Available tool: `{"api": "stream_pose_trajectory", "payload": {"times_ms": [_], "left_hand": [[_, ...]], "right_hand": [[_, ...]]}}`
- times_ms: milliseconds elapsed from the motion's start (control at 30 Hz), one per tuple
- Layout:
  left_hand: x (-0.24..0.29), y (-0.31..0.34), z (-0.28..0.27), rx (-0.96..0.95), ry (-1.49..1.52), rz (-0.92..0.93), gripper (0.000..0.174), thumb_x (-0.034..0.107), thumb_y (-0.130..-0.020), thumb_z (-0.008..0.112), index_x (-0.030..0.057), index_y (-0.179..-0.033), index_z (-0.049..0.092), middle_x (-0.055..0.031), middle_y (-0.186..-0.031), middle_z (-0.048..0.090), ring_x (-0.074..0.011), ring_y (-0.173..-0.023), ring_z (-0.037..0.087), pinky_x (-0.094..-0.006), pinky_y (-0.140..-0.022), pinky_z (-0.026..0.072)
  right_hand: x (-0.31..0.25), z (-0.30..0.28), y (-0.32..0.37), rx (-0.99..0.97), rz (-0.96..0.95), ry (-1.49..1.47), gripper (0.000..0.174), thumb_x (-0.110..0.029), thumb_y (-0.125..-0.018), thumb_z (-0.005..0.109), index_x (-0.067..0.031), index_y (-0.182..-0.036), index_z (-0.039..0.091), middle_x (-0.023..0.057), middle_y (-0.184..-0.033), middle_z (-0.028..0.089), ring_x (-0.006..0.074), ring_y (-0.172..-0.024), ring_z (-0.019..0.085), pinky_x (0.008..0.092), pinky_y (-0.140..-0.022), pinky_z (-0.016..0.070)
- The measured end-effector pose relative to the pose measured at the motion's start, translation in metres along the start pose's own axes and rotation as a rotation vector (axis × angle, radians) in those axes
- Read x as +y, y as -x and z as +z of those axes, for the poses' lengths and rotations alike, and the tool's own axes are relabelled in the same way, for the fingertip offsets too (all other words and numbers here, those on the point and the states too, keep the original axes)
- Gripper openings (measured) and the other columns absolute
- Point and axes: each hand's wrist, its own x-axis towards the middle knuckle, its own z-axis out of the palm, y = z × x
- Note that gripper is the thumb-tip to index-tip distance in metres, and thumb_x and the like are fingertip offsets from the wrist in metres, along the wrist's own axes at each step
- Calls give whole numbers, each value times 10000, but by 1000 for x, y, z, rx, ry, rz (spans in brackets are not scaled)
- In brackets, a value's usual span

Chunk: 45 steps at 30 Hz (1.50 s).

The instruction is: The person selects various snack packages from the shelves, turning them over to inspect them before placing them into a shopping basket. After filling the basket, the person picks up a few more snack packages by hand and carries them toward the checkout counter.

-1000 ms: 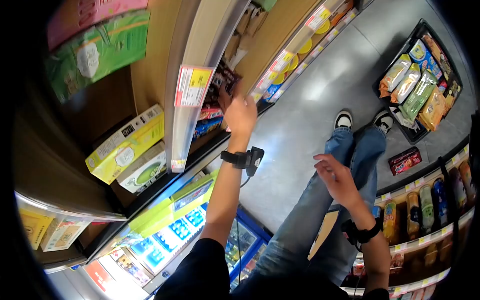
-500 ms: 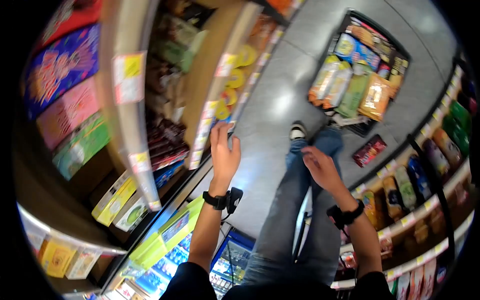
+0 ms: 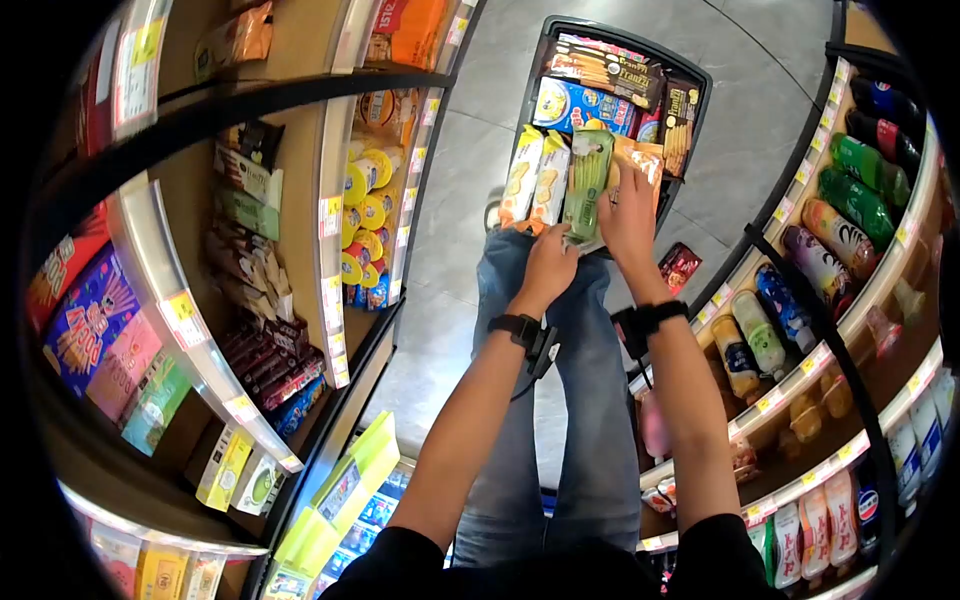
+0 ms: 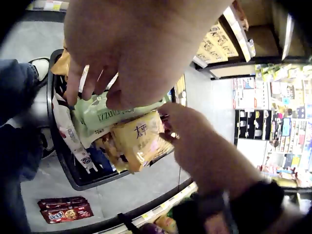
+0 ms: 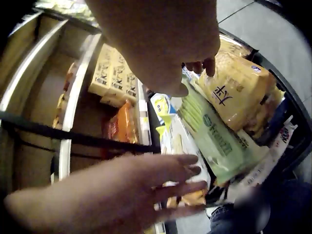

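A black basket [image 3: 706, 100] on the floor is filled with snack packs. Over its near end, my left hand [image 3: 550, 268] has loosely bent fingers beside the green Franzzi pack [image 3: 588, 185] and above the white-and-orange packs [image 3: 522, 180]. My right hand [image 3: 628, 215] reaches in between the green pack and a yellow-orange pack [image 4: 139, 139]. In the left wrist view, its fingertips are right at the yellow pack's edge, thumb apart from the fingers. In the right wrist view, the left fingers [image 5: 180, 187] are spread and hold nothing.
A dark red pack [image 3: 680, 268] lies on the floor right of the basket. Snack shelves [image 3: 335, 230] stand on the left, a curved drink shelf [image 3: 790, 400] with bottles on the right. Inside the basket are also a blue pack [image 3: 580, 105] and black Franzzi packs [image 3: 605, 72].
My left hand has left the shelf and moved right to the basket. My right hand has moved forward into the basket. The view has turned toward the basket.
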Motion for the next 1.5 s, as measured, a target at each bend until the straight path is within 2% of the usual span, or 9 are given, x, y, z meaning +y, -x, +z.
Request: {"api": "stream_pose_trajectory", "payload": {"times_ms": [433, 567, 667, 867, 967, 1067, 1200, 1333, 1500], "left_hand": [[-35, -36, 6, -96, -41, 171, 473, 55, -823, 558, -46, -1280, 492, -241, -1271, 554, -374, -1208, 526, -388, -1024, 408], [-29, -35, -1, -145, -7, 100, 492, 80, -818, 592, -39, -1284, 488, -230, -1267, 549, -374, -1190, 528, -398, -1013, 412], [-5, -27, -13, -85, -115, 106, 603, 137, -783, 655, -16, -1319, 424, -222, -1326, 492, -386, -1208, 499, -427, -999, 420], [41, -5, -51, -29, -143, 397, 829, 281, -765, 788, -27, -1392, 341, -247, -1294, 514, -392, -1190, 511, -424, -1006, 412], [63, 10, -77, -204, 71, 272, 817, 316, -812, 756, -38, -1410, 327, -229, -1223, 572, -348, -1062, 602, -390, -899, 488], [68, 28, -110, -659, 883, -174, 720, 401, -892, 668, 2, -1408, 362, -170, -1052, 639, -267, -856, 673, -342, -757, 539], [84, 57, -149, -905, 1186, -221, 839, 642, -919, 462, -3, -1438, 329, -183, -975, 641, -225, -721, 672, -309, -625, 545], [80, 64, -162, -1036, 1382, -236, 890, 679, -943, 312, -32, -1472, 232, -202, -943, 634, -242, -698, 676, -320, -580, 548], [76, 82, -169, -1008, 1525, -337, 939, 741, -898, 309, 22, -1494, 215, -211, -991, 632, -249, -803, 683, -344, -651, 564]], "right_hand": [[15, 39, -68, -10, -138, 238, 374, -181, -740, 757, -40, -1039, 582, 156, -1046, 598, 361, -1046, 526, 438, -880, 435], [11, 31, -63, -197, 57, -68, 297, -171, -813, 716, -18, -966, 512, 184, -927, 614, 373, -891, 601, 452, -750, 463], [4, 13, -55, -133, -73, -160, 262, -144, -845, 690, -14, -983, 509, 198, -881, 627, 370, -793, 630, 418, -674, 482], [-38, -51, -32, -62, 122, -317, 252, -169, -828, 702, -44, -1008, 577, 171, -805, 658, 313, -667, 636, 369, -605, 497], [-72, -86, -26, -193, 290, -501, 285, -212, -891, 645, -35, -1110, 604, 105, -949, 664, 186, -857, 633, 310, -740, 489], [-89, -102, -19, -366, 342, -888, 383, -248, -962, 558, -28, -1276, 554, 64, -1186, 580, 136, -1130, 512, 306, -949, 400], [-117, -95, 2, -414, 349, -1094, 450, -187, -965, 553, -52, -1376, 427, 119, -1222, 570, 176, -1150, 522, 320, -986, 392], [-134, -95, 9, -451, 349, -1244, 458, -89, -938, 588, -52, -1359, 411, 146, -1215, 580, 187, -1084, 575, 315, -935, 447], [-152, -92, 15, -366, 348, -1216, 568, -208, -925, 567, -103, -1439, 349, 106, -1242, 579, 153, -1025, 606, 270, -876, 481]]}}
